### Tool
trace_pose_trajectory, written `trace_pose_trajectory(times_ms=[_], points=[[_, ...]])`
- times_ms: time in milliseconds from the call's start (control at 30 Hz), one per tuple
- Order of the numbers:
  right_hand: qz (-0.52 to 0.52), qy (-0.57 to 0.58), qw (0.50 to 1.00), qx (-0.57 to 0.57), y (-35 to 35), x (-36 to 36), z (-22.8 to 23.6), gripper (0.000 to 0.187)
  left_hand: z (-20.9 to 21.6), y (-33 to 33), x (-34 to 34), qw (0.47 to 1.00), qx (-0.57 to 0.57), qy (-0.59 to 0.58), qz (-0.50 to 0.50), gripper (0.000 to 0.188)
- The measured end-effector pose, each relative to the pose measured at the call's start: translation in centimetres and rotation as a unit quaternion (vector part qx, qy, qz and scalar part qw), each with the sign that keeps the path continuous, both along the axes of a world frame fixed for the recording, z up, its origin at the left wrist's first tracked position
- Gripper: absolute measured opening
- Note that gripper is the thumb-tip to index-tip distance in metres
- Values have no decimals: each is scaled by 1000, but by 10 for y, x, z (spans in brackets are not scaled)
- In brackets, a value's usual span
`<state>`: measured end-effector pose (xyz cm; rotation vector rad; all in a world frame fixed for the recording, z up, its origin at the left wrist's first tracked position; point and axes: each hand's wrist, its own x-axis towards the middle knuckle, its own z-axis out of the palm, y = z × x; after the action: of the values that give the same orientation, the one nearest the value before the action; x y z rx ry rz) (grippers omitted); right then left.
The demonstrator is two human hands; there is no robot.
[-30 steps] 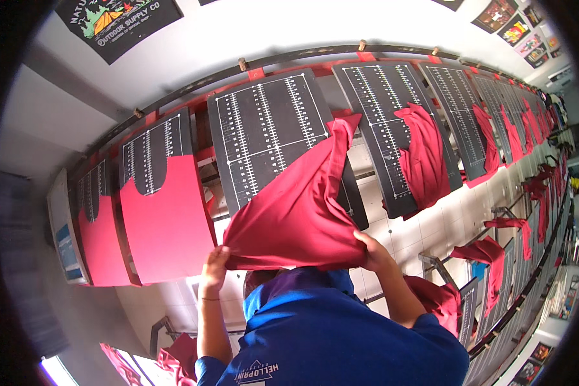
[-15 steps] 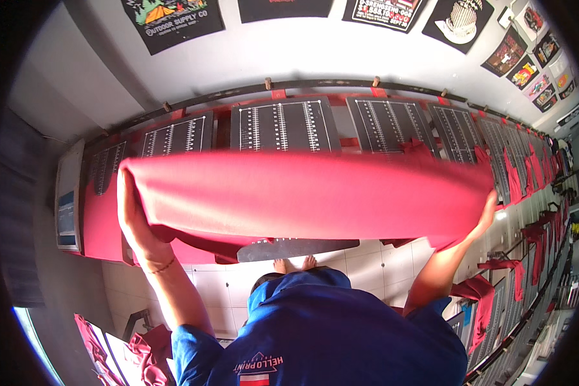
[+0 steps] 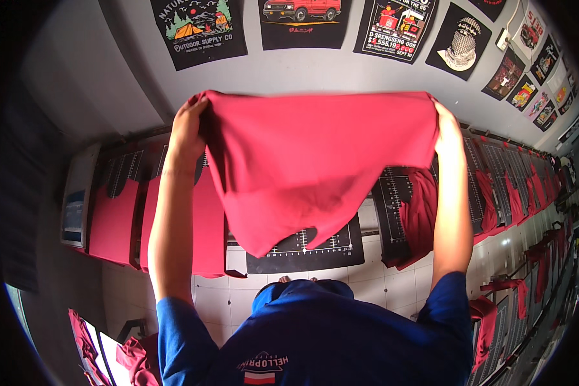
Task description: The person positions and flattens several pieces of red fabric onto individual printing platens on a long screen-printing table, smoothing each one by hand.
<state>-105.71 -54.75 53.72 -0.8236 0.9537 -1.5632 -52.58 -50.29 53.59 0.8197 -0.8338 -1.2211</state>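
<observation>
A red shirt panel (image 3: pixel 321 138) is stretched between my two raised hands in front of me. My left hand (image 3: pixel 188 128) grips its upper left corner, and my right hand (image 3: pixel 448 128) has the upper right corner. The cloth sags below, with a curved, notched lower edge. Beneath it lies a black printing board (image 3: pixel 302 262) with white ruled scales, its far part hidden by the cloth. Other red panels (image 3: pixel 114 222) lie flat on the boards to the left. A crumpled red panel (image 3: pixel 418 219) rests on the board just right of the held one.
A long row of ruled boards runs away to the right, several carrying red cloth pieces (image 3: pixel 513 199). Printed black samples (image 3: pixel 302 22) hang on the wall ahead. A second rack with red cloth (image 3: pixel 486 325) stands to the right. Tiled floor (image 3: pixel 206 299) shows below.
Both hands have risen away from me and come closer together, lifting the red shirt panel. Its lower part now hangs unfolded, and my view has shifted up the wall.
</observation>
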Motion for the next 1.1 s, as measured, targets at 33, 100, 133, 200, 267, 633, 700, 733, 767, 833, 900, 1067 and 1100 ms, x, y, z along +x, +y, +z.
trace_pose_trajectory(times_ms=[33,100,133,200,267,633,700,733,767,833,900,1067,1100], points=[[33,-46,998,4,-19,2,0,29,0,-26,14,1000,-8,18,-2,23],[-38,-49,998,7,-25,10,21,29,21,-32,5,999,0,24,40,23],[-49,-57,997,-5,-11,27,44,32,37,-24,4,998,-11,9,53,23],[-35,-61,995,-69,4,11,65,33,53,-13,5,999,-33,-2,38,24],[79,-62,980,-170,40,0,66,31,56,15,11,998,-54,13,10,26],[353,499,791,-33,232,229,-45,41,-24,175,-122,946,-76,-179,-257,54],[257,467,831,-156,201,223,-122,36,-65,165,-140,807,-317,-494,-65,69],[216,420,861,-187,189,224,-138,34,-85,175,-145,886,-264,-381,24,75],[245,241,937,-52,184,233,-116,30,-100,188,-158,959,-168,-219,66,71],[186,-216,947,150,167,256,-52,21,-145,199,-170,980,-44,-192,-12,58],[131,-138,981,33,134,251,-27,23,-220,194,-159,880,-52,-467,-67,49],[-46,29,998,-38,7,176,22,23,-209,78,-28,824,29,-565,46,15],[-61,45,997,-1,-23,163,24,22,-193,51,8,782,-4,-604,151,6]])
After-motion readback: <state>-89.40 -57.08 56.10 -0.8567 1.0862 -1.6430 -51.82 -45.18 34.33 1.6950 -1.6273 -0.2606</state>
